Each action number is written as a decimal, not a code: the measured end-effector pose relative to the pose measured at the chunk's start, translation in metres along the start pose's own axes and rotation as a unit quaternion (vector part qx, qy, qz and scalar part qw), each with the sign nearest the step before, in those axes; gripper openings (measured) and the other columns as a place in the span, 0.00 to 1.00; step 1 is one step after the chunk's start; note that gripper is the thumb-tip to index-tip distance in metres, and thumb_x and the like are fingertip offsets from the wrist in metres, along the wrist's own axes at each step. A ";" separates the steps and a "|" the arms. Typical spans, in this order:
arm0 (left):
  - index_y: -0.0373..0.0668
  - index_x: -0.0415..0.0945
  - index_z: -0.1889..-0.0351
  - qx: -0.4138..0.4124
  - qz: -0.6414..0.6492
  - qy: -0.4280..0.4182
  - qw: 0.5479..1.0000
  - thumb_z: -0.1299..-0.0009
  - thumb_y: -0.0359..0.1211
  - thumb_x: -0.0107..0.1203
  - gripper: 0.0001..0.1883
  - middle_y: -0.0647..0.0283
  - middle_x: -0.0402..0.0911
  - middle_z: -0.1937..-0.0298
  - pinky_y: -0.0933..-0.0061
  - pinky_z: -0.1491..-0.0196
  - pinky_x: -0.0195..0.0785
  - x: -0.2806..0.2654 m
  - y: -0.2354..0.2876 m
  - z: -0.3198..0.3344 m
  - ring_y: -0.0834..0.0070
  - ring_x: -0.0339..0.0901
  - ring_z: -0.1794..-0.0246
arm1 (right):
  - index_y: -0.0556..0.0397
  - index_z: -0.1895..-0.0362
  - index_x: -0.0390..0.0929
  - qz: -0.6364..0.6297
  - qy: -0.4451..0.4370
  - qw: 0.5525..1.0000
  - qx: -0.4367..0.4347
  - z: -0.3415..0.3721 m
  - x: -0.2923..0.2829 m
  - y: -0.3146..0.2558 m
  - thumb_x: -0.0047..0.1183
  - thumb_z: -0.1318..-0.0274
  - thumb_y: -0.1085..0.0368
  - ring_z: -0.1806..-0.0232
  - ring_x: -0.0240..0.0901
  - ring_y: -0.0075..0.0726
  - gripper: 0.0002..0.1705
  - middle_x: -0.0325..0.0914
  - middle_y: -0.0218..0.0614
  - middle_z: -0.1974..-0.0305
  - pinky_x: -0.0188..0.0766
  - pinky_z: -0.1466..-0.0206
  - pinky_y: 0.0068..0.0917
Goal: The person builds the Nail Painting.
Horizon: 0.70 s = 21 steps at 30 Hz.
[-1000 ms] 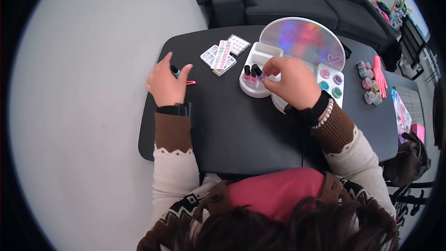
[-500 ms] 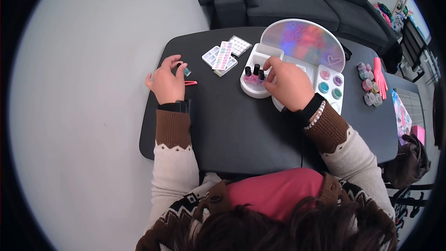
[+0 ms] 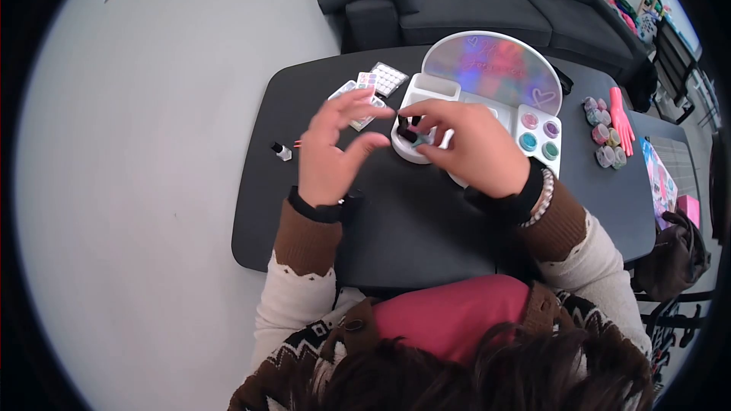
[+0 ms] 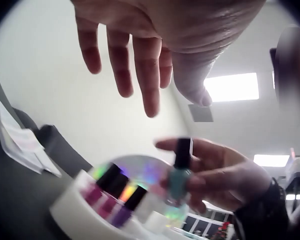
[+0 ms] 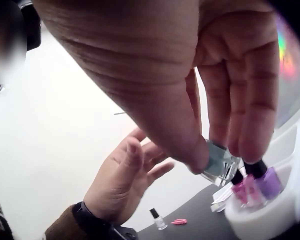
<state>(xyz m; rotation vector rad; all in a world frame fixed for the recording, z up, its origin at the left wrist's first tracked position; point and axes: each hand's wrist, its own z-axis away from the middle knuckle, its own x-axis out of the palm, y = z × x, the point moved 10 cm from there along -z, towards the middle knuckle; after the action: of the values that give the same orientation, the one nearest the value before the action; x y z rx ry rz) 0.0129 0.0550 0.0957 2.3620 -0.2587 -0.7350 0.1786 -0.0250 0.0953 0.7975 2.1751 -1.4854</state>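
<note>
Between thumb and fingers, my right hand (image 3: 483, 144) pinches a teal polish bottle (image 4: 178, 182) with a black cap, above the white case's (image 4: 72, 220) rounded end. Pink bottles and a purple bottle (image 5: 271, 184) stand in that end, just beside the held one. My left hand (image 3: 335, 144) is close by on the left, fingers spread and nothing in its grasp. A clear bottle with a black cap (image 3: 282, 152) stands near the table's left side, with a pink clip (image 5: 179, 221) next to it.
Behind the hands lie a sticker sheet (image 3: 367, 80) and white trays (image 3: 388, 79). The case's iridescent lid (image 3: 491, 68) stands up at the back. Glitter jars (image 3: 605, 157) and a pink model hand (image 3: 620, 123) are at the right.
My left hand has moved right and let go of the teal bottle, which my right hand now holds. The purple bottle has been released in the case. The clear bottle has come into view.
</note>
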 end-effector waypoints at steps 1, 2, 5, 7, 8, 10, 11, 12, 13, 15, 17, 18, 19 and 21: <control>0.38 0.77 0.32 -0.050 -0.085 0.042 0.994 0.27 0.34 0.74 0.28 0.60 0.93 0.43 0.63 0.27 0.70 -0.018 -0.012 0.000 0.69 0.85 0.36 | 0.50 0.43 0.88 0.033 -0.009 0.999 -0.004 0.000 -0.004 0.010 0.68 0.42 0.68 0.60 0.87 0.45 0.21 0.90 0.42 0.59 0.83 0.54 0.41; 0.38 0.79 0.33 -0.080 -0.148 0.085 0.982 0.27 0.34 0.74 0.27 0.60 0.92 0.42 0.63 0.27 0.70 -0.039 -0.017 0.000 0.68 0.85 0.35 | 0.50 0.44 0.88 0.053 0.003 0.999 0.002 -0.001 -0.012 0.018 0.68 0.42 0.67 0.60 0.88 0.45 0.20 0.91 0.42 0.59 0.83 0.54 0.42; 0.40 0.82 0.34 -0.153 -0.329 0.171 0.916 0.29 0.33 0.74 0.26 0.57 0.92 0.41 0.62 0.29 0.72 -0.109 -0.047 0.023 0.65 0.85 0.36 | 0.52 0.48 0.88 0.079 0.019 0.995 0.051 -0.005 -0.028 0.027 0.69 0.43 0.66 0.59 0.88 0.46 0.18 0.92 0.41 0.58 0.83 0.53 0.42; 0.41 0.83 0.36 -0.248 -0.321 0.158 0.900 0.29 0.34 0.75 0.24 0.57 0.91 0.41 0.60 0.32 0.75 -0.134 -0.082 0.052 0.65 0.86 0.37 | 0.52 0.50 0.88 0.089 0.028 0.991 0.092 -0.005 -0.032 0.036 0.70 0.43 0.65 0.58 0.89 0.46 0.17 0.92 0.41 0.58 0.83 0.53 0.43; 0.43 0.85 0.38 -0.340 -0.311 0.143 0.876 0.30 0.35 0.75 0.23 0.58 0.91 0.41 0.58 0.34 0.77 -0.142 -0.102 0.069 0.64 0.87 0.39 | 0.53 0.51 0.87 0.090 0.020 0.991 0.100 -0.005 -0.027 0.042 0.70 0.44 0.65 0.58 0.89 0.48 0.16 0.93 0.41 0.58 0.83 0.52 0.43; 0.43 0.87 0.40 -0.365 -0.280 0.137 0.877 0.30 0.35 0.75 0.21 0.58 0.92 0.43 0.60 0.36 0.78 -0.148 -0.117 0.080 0.66 0.88 0.41 | 0.53 0.52 0.87 0.090 0.012 0.990 0.109 -0.005 -0.020 0.050 0.70 0.44 0.65 0.58 0.89 0.49 0.15 0.93 0.41 0.58 0.83 0.52 0.42; 0.43 0.89 0.43 -0.390 -0.248 0.132 0.877 0.29 0.34 0.75 0.18 0.59 0.93 0.45 0.62 0.38 0.79 -0.147 -0.122 0.084 0.68 0.89 0.43 | 0.53 0.53 0.87 0.106 0.006 0.989 0.098 -0.005 -0.017 0.050 0.71 0.44 0.64 0.57 0.88 0.50 0.15 0.92 0.40 0.58 0.83 0.51 0.43; 0.43 0.89 0.43 -0.391 -0.248 0.131 0.877 0.29 0.34 0.75 0.18 0.59 0.93 0.45 0.62 0.38 0.79 -0.147 -0.122 0.084 0.68 0.89 0.43 | 0.52 0.53 0.88 0.123 0.000 0.989 0.087 -0.006 -0.014 0.049 0.71 0.44 0.64 0.56 0.88 0.52 0.15 0.92 0.40 0.59 0.82 0.50 0.43; 0.42 0.90 0.46 -0.397 -0.234 0.129 0.878 0.29 0.34 0.74 0.16 0.60 0.93 0.48 0.64 0.40 0.80 -0.146 -0.122 0.083 0.69 0.89 0.45 | 0.52 0.53 0.88 0.123 -0.001 0.989 0.087 -0.005 -0.013 0.049 0.71 0.44 0.64 0.56 0.88 0.52 0.15 0.92 0.40 0.59 0.82 0.50 0.43; 0.41 0.91 0.49 -0.402 -0.220 0.129 0.879 0.29 0.34 0.74 0.13 0.60 0.94 0.51 0.66 0.42 0.81 -0.143 -0.120 0.082 0.70 0.90 0.48 | 0.52 0.54 0.88 0.155 -0.001 0.984 0.090 -0.005 -0.011 0.048 0.72 0.44 0.64 0.53 0.86 0.52 0.14 0.89 0.39 0.59 0.81 0.47 0.45; 0.41 0.92 0.51 -0.389 -0.234 0.149 0.879 0.29 0.33 0.74 0.11 0.61 0.94 0.56 0.70 0.46 0.81 -0.143 -0.114 0.079 0.72 0.90 0.53 | 0.52 0.52 0.88 0.167 -0.003 0.983 0.079 -0.005 -0.005 0.053 0.73 0.44 0.64 0.52 0.85 0.52 0.16 0.87 0.39 0.59 0.81 0.46 0.45; 0.41 0.92 0.51 -0.388 -0.235 0.150 0.878 0.29 0.33 0.74 0.11 0.61 0.94 0.56 0.70 0.46 0.81 -0.139 -0.111 0.078 0.72 0.90 0.53 | 0.52 0.51 0.87 0.177 -0.004 0.982 0.068 -0.004 -0.003 0.052 0.74 0.44 0.64 0.50 0.85 0.52 0.17 0.86 0.39 0.59 0.80 0.46 0.46; 0.41 0.92 0.51 -0.340 -0.212 0.162 0.902 0.29 0.32 0.74 0.11 0.61 0.93 0.56 0.70 0.46 0.80 -0.131 -0.101 0.070 0.73 0.90 0.54 | 0.52 0.51 0.87 0.177 -0.002 0.982 0.066 -0.003 -0.003 0.049 0.74 0.44 0.64 0.50 0.85 0.52 0.17 0.86 0.39 0.59 0.80 0.46 0.46; 0.41 0.92 0.49 -0.254 -0.133 0.151 0.946 0.27 0.30 0.72 0.10 0.64 0.93 0.56 0.71 0.45 0.79 -0.108 -0.084 0.050 0.77 0.88 0.53 | 0.52 0.46 0.86 0.181 0.010 0.981 0.064 0.000 -0.008 0.041 0.76 0.45 0.62 0.49 0.84 0.52 0.22 0.86 0.39 0.57 0.80 0.44 0.45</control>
<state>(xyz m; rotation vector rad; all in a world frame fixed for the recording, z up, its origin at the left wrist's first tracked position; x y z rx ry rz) -0.1047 0.1322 0.0584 1.9849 0.3517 -0.4734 0.2109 -0.0151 0.0710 1.1841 1.8366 -1.4388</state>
